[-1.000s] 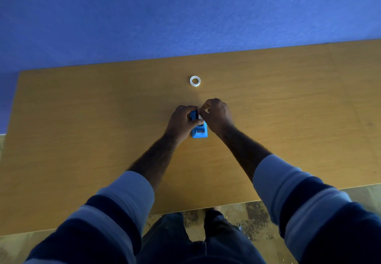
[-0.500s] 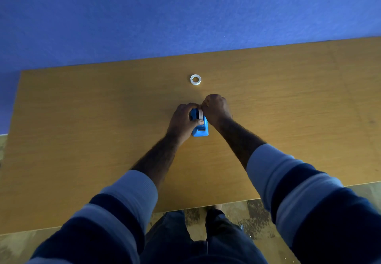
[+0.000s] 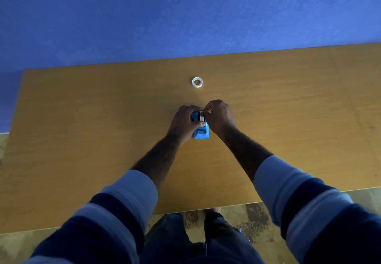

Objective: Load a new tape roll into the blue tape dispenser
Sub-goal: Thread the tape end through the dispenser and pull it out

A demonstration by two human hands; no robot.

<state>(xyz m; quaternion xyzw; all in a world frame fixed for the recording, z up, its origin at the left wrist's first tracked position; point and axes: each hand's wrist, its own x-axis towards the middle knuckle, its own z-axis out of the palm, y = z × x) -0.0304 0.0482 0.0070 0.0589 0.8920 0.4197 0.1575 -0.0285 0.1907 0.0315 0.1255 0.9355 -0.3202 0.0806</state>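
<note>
Fingers of the right hand (image 3: 219, 116), pressed low half a second ago, now pinch a white tape roll (image 3: 201, 117) at the far end of the blue tape dispenser (image 3: 201, 132), which the left hand (image 3: 183, 122) grips on the table (image 3: 82, 119); the roll looks nearly seated.

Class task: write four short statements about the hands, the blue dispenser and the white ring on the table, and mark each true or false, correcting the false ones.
1. The left hand grips the blue dispenser. True.
2. The white ring sits inside the dispenser. False: it lies on the table, beyond both hands.
3. The right hand lies flat on the table. False: its fingers pinch a pale roll at the dispenser's top.
4. Both sleeves are striped. True.
</note>
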